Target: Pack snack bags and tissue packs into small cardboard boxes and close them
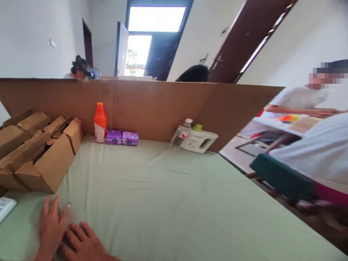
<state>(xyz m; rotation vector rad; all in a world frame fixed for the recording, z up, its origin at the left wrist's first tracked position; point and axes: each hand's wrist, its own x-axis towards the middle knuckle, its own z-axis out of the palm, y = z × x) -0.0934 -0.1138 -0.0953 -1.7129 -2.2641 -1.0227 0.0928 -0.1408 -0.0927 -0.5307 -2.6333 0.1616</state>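
1. Cardboard boxes point(56, 165) stand in a row at the left of the table point(174, 203), ahead of the hands, their tops open and flaps raised; the inner spaces are dark, so the contents cannot be told
2. Their long axes run away from the person, slanting rightward toward the cardboard panel point(152, 108), with the nearest box's short end facing back
3. Left hand point(53, 223) is palm down near that end, fingers spread, gripping nothing visible
4. Right hand point(84, 242) is just beside it, overlapping it in view, fingers slightly parted and bent; whether the two touch is unclear
5. Beyond, an orange bottle point(100, 123) stands capped and upright beside two purple packs point(122, 137)
6. Farther right, a clear capped bottle point(181, 135) is beside a white jug point(197, 141), whose opaque wall hides its contents
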